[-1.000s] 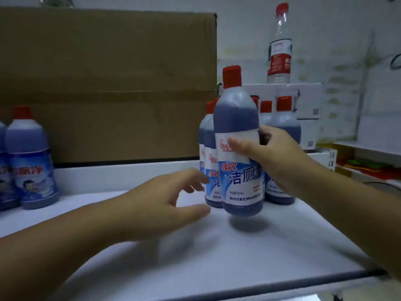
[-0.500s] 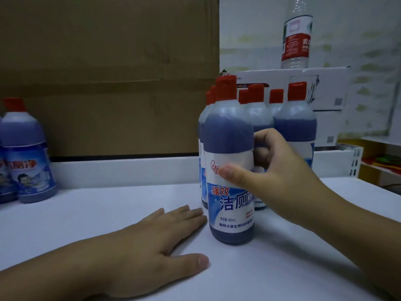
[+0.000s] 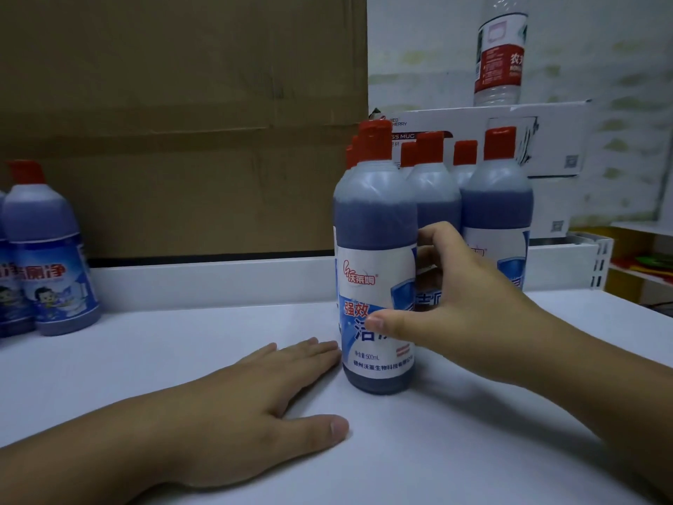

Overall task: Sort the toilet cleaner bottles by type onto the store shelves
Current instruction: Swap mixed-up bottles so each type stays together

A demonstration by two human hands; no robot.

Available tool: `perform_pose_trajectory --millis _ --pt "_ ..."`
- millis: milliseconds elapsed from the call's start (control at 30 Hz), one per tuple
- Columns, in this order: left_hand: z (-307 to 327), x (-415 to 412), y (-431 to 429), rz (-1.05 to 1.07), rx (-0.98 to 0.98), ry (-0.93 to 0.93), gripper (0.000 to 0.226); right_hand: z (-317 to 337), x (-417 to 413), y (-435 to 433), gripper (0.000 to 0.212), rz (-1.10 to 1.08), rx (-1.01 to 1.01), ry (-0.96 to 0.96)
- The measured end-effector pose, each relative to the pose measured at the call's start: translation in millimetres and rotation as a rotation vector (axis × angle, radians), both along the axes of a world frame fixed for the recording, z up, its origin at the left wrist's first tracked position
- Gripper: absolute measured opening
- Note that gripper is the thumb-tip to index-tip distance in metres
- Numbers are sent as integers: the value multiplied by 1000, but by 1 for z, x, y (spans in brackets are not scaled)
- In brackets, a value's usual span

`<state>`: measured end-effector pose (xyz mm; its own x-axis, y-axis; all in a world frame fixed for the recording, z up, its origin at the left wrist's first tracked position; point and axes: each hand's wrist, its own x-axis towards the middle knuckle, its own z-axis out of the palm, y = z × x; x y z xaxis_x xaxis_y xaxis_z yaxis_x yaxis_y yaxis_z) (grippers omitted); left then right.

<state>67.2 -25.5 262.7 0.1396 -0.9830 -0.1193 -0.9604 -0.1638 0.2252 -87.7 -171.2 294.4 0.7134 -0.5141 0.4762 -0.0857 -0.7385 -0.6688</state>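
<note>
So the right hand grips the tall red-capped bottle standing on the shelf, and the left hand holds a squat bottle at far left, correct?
The left hand holds nothing: in the head view it lies flat on the shelf, fingertips by the base of the tall bottle. The squat bottles at far left stand untouched. The right hand does grip the tall bottle.

Front bottle [image 3: 375, 256], label: "强效" in red; lower line "净含量:500mL"; the company line along the bottom edge is too small to read reliably.
Squat bottle [image 3: 54, 256], left: red characters ending "厕净".
White box [image 3: 546, 118]: "SS MUG", "HERRY", both cut off; two QR codes.
Water bottle [image 3: 499, 56], red label: "农".
</note>
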Motion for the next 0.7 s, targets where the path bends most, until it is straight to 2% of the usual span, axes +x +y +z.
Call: perform_pose_trajectory --millis 167,367,700 --pt "1 -1 -1 3 -24 -15 90 -4 -1 -2 63 -33 -25 -6" --pt "0 -1 0 19 -87 -7 66 -8 -3 2 63 -70 -81 0" --pt "-7 2 4 74 -148 -45 69 -9 -6 3 59 -57 -53 11"
